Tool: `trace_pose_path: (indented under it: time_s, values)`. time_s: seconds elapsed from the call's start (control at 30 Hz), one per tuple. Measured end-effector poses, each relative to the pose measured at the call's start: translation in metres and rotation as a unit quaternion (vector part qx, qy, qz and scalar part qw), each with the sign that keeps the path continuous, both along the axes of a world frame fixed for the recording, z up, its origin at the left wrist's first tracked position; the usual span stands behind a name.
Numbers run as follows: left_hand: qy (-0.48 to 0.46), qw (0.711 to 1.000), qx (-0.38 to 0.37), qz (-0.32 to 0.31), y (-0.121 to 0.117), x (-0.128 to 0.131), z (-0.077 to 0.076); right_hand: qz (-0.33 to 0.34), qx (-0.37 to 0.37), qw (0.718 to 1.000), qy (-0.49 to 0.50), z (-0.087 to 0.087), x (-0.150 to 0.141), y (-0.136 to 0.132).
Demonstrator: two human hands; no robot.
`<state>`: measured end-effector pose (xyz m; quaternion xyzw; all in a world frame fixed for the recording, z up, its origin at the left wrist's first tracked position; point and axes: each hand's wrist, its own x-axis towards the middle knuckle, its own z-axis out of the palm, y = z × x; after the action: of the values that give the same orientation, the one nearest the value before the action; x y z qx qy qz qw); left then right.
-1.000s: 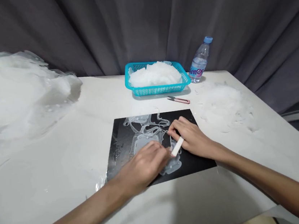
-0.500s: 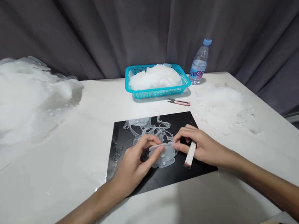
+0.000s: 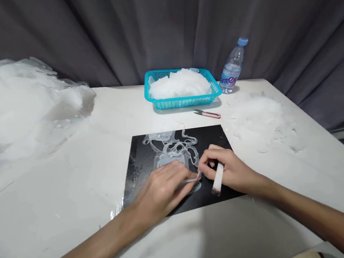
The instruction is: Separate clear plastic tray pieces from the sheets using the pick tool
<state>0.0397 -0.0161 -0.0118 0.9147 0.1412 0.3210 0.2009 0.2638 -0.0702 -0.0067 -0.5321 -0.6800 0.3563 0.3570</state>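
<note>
My left hand (image 3: 166, 188) is closed on a translucent soft sheet piece (image 3: 195, 188), mostly hidden under its fingers, above the black mat (image 3: 186, 205). My right hand (image 3: 229, 166) pinches a thin edge strip of that piece just beside the left fingertips. Against its palm it also keeps a flat white handle (image 3: 218, 177) with a dark reddish end; the handle's other end is hidden in the hand. Beyond the hands, curled translucent strips (image 3: 177, 148) and another flat piece (image 3: 169, 159) lie on the mat.
A blue basket (image 3: 184, 101) full of white translucent pieces stands at the back, a water bottle (image 3: 230, 71) beside it. Thread snips (image 3: 208, 114) lie in front. A large white heap (image 3: 25, 105) fills the left; a smaller pile (image 3: 261, 118) lies right.
My left hand has shifted right and turned over the piece, now covering most of it. The thin strip at its edge is stretched between both hands' fingertips. The view has tilted slightly.
</note>
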Motion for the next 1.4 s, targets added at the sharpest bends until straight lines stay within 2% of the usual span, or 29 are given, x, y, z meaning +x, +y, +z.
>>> trace_pose_path:
  time_s: [0.07, 0.1, 0.17, 0.27, 0.37, 0.4, 0.47, 0.53, 0.57, 0.63, 0.83, 1.0, 1.1, 1.17, 1.23, 1.3, 1.4]
  values:
    - [-0.002, 0.994, 0.107, -0.031, -0.004, 0.000, 0.003, -0.006, 0.026, 0.999, -0.046, -0.005, 0.001, 0.007]
    - [0.000, 0.991, 0.123, -0.044, -0.005, 0.000, 0.005, -0.016, 0.043, 0.996, -0.075, -0.007, 0.004, 0.012]
    - [0.011, 0.996, 0.067, -0.059, -0.003, -0.002, 0.012, -0.053, 0.075, 0.987, -0.135, -0.011, 0.013, 0.024]
    - [0.014, 0.996, -0.084, -0.037, 0.007, -0.005, 0.020, -0.131, 0.103, 0.967, -0.192, -0.014, 0.032, 0.039]
    - [0.000, 0.987, -0.158, 0.004, 0.018, -0.009, 0.021, -0.202, 0.119, 0.957, -0.172, -0.013, 0.044, 0.040]
    - [-0.001, 0.986, -0.169, 0.011, 0.020, -0.010, 0.020, -0.203, 0.119, 0.961, -0.148, -0.011, 0.044, 0.036]
    - [-0.002, 0.983, -0.181, 0.017, 0.021, -0.011, 0.017, -0.147, 0.106, 0.979, -0.093, -0.005, 0.037, 0.025]
    - [-0.006, 0.983, -0.181, 0.015, 0.021, -0.011, 0.015, -0.035, 0.087, 0.994, -0.054, 0.002, 0.024, 0.013]
    - [-0.008, 0.984, -0.178, 0.013, 0.020, -0.012, 0.014, 0.014, 0.087, 0.995, -0.043, 0.005, 0.017, 0.008]
    - [-0.011, 0.985, -0.171, 0.008, 0.019, -0.013, 0.012, 0.069, 0.108, 0.991, -0.027, 0.006, 0.006, 0.001]
    - [-0.027, 0.987, -0.158, -0.010, 0.017, -0.018, 0.009, 0.082, 0.192, 0.978, 0.016, 0.001, -0.004, 0.000]
    - [-0.030, 0.989, -0.146, -0.008, 0.016, -0.016, 0.013, 0.073, 0.185, 0.980, 0.014, 0.003, -0.005, 0.000]
    - [0.021, 0.988, -0.150, 0.009, 0.019, -0.021, 0.018, 0.071, 0.192, 0.979, -0.007, 0.002, -0.005, -0.001]
    - [0.087, 0.982, -0.166, 0.027, 0.023, -0.030, 0.019, 0.051, 0.205, 0.977, -0.032, 0.002, -0.001, 0.004]
    - [0.142, 0.974, -0.170, 0.043, 0.029, -0.043, 0.018, -0.004, 0.209, 0.977, -0.043, 0.003, 0.007, 0.017]
    - [0.163, 0.976, -0.141, 0.041, 0.035, -0.056, 0.016, -0.081, 0.201, 0.976, -0.020, 0.008, 0.020, 0.043]
    - [0.186, 0.979, -0.078, 0.008, 0.039, -0.069, 0.017, -0.187, 0.173, 0.967, 0.035, 0.019, 0.044, 0.100]
